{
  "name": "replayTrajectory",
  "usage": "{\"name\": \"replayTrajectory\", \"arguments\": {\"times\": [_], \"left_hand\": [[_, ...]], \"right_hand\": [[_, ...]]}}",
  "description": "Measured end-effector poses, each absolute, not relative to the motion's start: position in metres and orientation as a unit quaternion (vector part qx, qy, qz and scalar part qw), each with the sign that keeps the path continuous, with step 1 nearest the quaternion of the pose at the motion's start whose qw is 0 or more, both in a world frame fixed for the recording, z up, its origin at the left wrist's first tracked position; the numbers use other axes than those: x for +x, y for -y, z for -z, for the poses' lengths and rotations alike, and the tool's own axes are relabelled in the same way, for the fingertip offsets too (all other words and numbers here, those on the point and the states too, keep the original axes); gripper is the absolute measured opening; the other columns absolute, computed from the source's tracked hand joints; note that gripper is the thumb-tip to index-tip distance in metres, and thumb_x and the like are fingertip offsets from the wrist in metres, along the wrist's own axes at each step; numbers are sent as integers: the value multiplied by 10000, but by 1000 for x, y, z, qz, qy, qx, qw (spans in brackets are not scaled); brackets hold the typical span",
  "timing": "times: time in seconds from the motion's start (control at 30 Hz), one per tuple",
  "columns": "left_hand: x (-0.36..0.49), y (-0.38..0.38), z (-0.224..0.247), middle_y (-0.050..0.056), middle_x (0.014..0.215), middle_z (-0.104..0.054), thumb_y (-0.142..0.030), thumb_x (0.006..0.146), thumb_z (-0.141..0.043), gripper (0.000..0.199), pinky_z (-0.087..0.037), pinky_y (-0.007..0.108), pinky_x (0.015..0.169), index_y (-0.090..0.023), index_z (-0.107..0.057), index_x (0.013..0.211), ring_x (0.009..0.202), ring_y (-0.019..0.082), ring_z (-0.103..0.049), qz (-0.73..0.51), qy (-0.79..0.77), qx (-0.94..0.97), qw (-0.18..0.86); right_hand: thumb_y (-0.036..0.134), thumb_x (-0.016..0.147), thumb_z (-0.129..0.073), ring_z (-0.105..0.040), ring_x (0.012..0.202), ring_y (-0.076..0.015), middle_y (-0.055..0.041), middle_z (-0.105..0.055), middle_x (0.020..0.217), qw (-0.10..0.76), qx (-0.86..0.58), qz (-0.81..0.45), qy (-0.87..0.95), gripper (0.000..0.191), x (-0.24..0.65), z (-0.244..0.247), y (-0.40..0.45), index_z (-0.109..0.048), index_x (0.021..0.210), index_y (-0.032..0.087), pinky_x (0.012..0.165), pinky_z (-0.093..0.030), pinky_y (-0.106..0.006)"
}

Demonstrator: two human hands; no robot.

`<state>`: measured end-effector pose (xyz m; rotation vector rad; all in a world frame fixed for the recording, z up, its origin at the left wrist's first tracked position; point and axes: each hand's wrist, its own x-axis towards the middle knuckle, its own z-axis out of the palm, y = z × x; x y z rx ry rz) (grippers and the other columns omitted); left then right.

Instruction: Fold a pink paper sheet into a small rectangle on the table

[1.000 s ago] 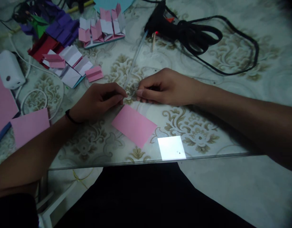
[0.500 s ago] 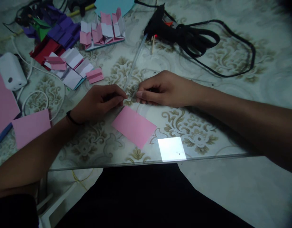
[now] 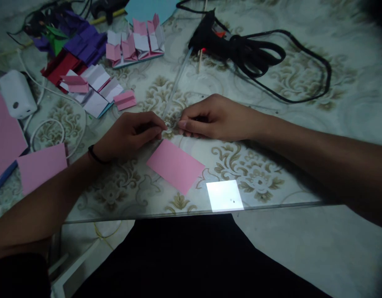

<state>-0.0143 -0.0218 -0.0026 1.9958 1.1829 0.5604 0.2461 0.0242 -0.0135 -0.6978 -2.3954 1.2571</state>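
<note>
My left hand (image 3: 131, 132) rests on the patterned table, fingers curled and thumb close to the index fingertip. Facing it across a small gap, my right hand (image 3: 209, 118) has its thumb pressed against its bent fingers. Whether either hand pinches something small cannot be made out. A flat pink paper rectangle (image 3: 176, 166) lies just below the fingertips, near the left hand. Above the gap, a thin clear glue stick (image 3: 178, 78) runs up to the back of a black hot glue gun (image 3: 203, 35), whose small red light is on.
Folded pink-and-white paper pieces (image 3: 136, 41) stand at the upper left, near purple folded paper (image 3: 87, 43) and red folded paper (image 3: 63, 68). A white adapter (image 3: 17, 94) with a cable and another pink sheet (image 3: 43, 166) lie left. The gun's coiled black cord (image 3: 262, 56) spreads right. Bright light (image 3: 224, 195) reflects near the edge.
Both hands and the pink paper rectangle keep their places. The view has shifted very slightly, so the things at the back sit a little lower.
</note>
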Motion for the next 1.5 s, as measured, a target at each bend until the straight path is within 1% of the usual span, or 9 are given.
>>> {"name": "replayTrajectory", "arguments": {"times": [0.53, 0.63, 0.8, 0.97, 1.07, 1.27, 1.5], "left_hand": [[-15, 22, 4, 5, 785, -757, -269, 934, -669, 131, -531, 239, 655, -225, -771, 1002, 687, 146, -697, -230, -455, 767, 391], [-16, 22, 5, 13, 789, -759, -296, 942, -670, 149, -523, 231, 644, -209, -767, 1013, 679, 143, -691, -233, -447, 765, 402], [-19, 22, 4, 24, 783, -751, -326, 967, -650, 174, -509, 213, 600, -187, -749, 1000, 639, 129, -670, -238, -426, 773, 406], [-21, 22, 4, 19, 807, -743, -319, 989, -614, 209, -502, 194, 608, -160, -745, 1022, 654, 115, -669, -228, -429, 770, 413], [-21, 23, 4, 15, 814, -734, -308, 994, -605, 217, -490, 188, 618, -149, -745, 1039, 665, 108, -661, -222, -431, 769, 416], [-21, 23, 3, 10, 778, -714, -281, 995, -600, 198, -475, 189, 611, -143, -741, 1013, 656, 106, -646, -223, -431, 769, 416], [-21, 23, 5, 11, 785, -714, -283, 987, -598, 203, -481, 189, 611, -140, -741, 1014, 651, 104, -642, -225, -435, 768, 412]], "right_hand": [[359, 1007, -591, -566, 635, -105, 7, -666, 690, 177, -239, -446, 844, 281, 246, 15, -25, -708, 839, 167, 626, -419, -228], [388, 1001, -590, -543, 611, -101, 2, -670, 688, 190, -227, -443, 846, 313, 246, 16, -26, -717, 849, 147, 616, -407, -230], [399, 1011, -561, -525, 588, -99, -4, -662, 685, 183, -223, -432, 855, 348, 244, 19, -28, -719, 864, 126, 580, -377, -219], [391, 1028, -514, -528, 608, -97, -16, -663, 696, 191, -211, -427, 859, 384, 241, 22, -30, -722, 860, 115, 597, -388, -210], [382, 1031, -511, -535, 619, -95, -24, -678, 721, 188, -210, -425, 860, 382, 241, 23, -30, -731, 880, 109, 605, -394, -210], [369, 1023, -532, -523, 600, -92, -4, -655, 688, 195, -208, -430, 856, 357, 241, 22, -30, -724, 852, 120, 585, -382, -203], [369, 1026, -518, -555, 645, -109, -23, -682, 736, 194, -208, -437, 853, 351, 240, 23, -30, -720, 877, 123, 630, -407, -218]]}}
